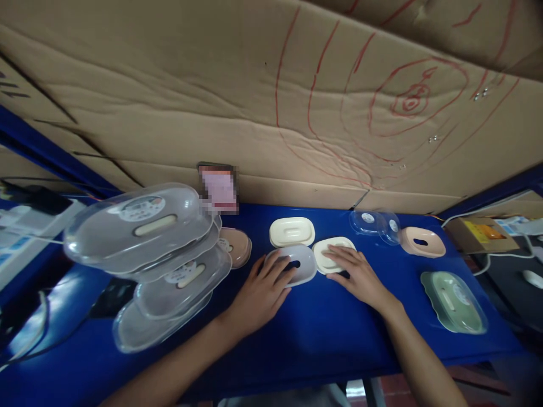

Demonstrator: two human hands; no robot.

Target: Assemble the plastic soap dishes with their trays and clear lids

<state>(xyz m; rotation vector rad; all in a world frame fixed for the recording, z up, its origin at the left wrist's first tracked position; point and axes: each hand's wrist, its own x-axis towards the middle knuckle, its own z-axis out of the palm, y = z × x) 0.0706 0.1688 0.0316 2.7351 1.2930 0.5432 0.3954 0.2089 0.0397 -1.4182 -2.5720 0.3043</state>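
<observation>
A shallow pale-grey oval dish (306, 270) with a dark slot in its middle lies on the blue table. My left hand (265, 288) rests over its left side, fingers spread and touching the rim. To the right, a cream oval piece (324, 253) sits against the dish. My right hand (358, 277) lies on it with fingers stretched out, the thumb by the near edge. Just behind the grey dish is another cream oval piece (292, 232) with a raised centre. Parts of the grey dish and nearer cream piece are hidden under my fingers.
Grey oval boxes with clear lids (139, 243) are stacked at left, beside a pink one (238, 246). Clear lids (368, 222), a peach dish (422, 242) and a green lidded box (456, 302) stand right. A cardboard wall (254, 135) closes off the back.
</observation>
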